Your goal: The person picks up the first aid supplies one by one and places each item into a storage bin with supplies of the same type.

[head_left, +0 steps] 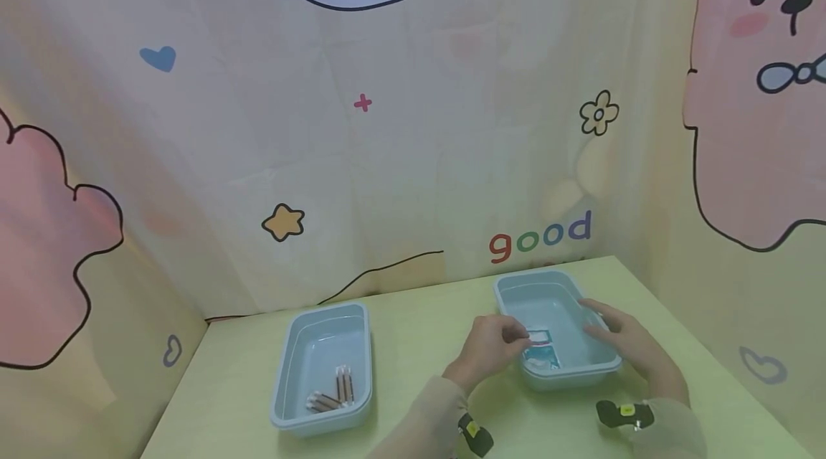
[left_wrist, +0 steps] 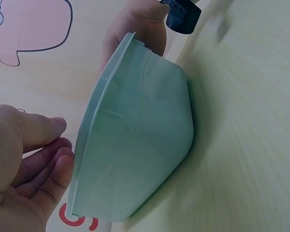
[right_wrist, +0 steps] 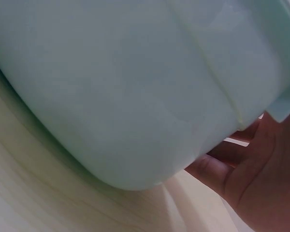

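A pale blue plastic basin (head_left: 568, 374) stands at the right of the table, with a small teal-and-white packet (head_left: 540, 355) at its near left end. My left hand (head_left: 485, 346) hovers at the basin's left rim, thumb and forefinger close together beside the packet. The left wrist view shows those fingertips near the rim with nothing visible between them; the packet is hidden there. My right hand (head_left: 629, 344) holds the basin's right rim, with a finger and the thumb over the edge. In the right wrist view the basin wall (right_wrist: 135, 96) hides most of its fingers.
A second pale blue basin (head_left: 279, 401) stands to the left. Several brown sticks with white tips, resembling swabs (head_left: 345, 386), lie in its near end. The light yellow table (head_left: 426, 344) meets a printed cloth backdrop (head_left: 413, 179) behind and at both sides.
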`<state>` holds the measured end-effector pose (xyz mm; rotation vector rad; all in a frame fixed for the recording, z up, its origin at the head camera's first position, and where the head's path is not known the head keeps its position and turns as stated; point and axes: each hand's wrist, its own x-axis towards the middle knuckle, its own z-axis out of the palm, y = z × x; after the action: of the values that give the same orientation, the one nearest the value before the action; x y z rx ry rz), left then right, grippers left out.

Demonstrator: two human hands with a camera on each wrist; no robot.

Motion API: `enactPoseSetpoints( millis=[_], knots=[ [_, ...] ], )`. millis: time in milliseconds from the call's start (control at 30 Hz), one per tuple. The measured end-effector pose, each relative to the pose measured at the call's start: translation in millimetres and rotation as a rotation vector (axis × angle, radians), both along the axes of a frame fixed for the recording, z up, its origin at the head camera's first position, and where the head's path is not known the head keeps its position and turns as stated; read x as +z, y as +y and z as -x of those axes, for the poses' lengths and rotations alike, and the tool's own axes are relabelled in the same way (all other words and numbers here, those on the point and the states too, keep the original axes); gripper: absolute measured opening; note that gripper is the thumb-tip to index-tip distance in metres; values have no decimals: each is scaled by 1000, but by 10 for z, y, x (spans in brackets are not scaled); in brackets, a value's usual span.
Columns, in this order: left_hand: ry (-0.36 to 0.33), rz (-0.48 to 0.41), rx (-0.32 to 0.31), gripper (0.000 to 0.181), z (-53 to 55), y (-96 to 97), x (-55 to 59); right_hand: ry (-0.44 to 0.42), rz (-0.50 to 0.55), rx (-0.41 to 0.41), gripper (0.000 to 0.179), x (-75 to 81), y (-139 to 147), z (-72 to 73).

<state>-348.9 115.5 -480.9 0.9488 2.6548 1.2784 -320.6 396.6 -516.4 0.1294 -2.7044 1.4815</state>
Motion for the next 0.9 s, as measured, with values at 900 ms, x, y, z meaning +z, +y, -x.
enactPoseSetpoints(
  millis=[900],
  knots=[
    [152, -4, -229, 15, -55, -625, -46, 45, -26, 24, 62, -20, 14, 47]
  ],
)
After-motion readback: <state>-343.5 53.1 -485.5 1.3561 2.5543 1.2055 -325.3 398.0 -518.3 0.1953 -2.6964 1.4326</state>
